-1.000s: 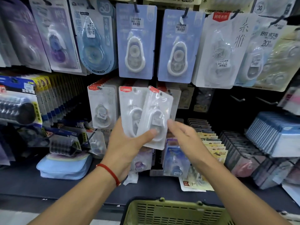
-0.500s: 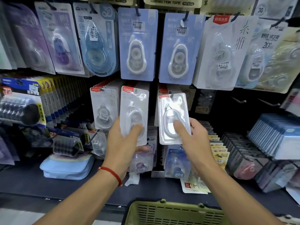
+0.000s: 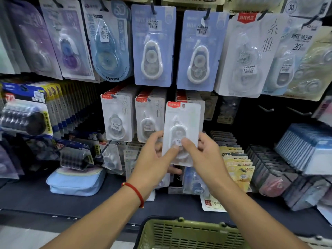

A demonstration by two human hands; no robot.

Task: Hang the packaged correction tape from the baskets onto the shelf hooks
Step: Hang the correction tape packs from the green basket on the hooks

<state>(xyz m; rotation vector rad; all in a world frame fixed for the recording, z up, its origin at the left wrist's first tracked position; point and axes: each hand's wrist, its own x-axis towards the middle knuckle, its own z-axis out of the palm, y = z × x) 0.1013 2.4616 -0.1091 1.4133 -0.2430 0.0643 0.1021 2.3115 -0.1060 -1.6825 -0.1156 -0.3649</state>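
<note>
Glossy clear plastic blister pack; slotted matt green plastic basket; soft blue cloth pouch

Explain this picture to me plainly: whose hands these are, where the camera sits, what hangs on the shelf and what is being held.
No machine here: a person wears a camera on the head, looking forward and down at their own hands. The left hand, with a red string bracelet, and the right hand together hold one white correction tape pack by its lower part, upright, before a shop display. Similar packs hang on hooks beside it; blue packs hang above. A green basket sits below.
</note>
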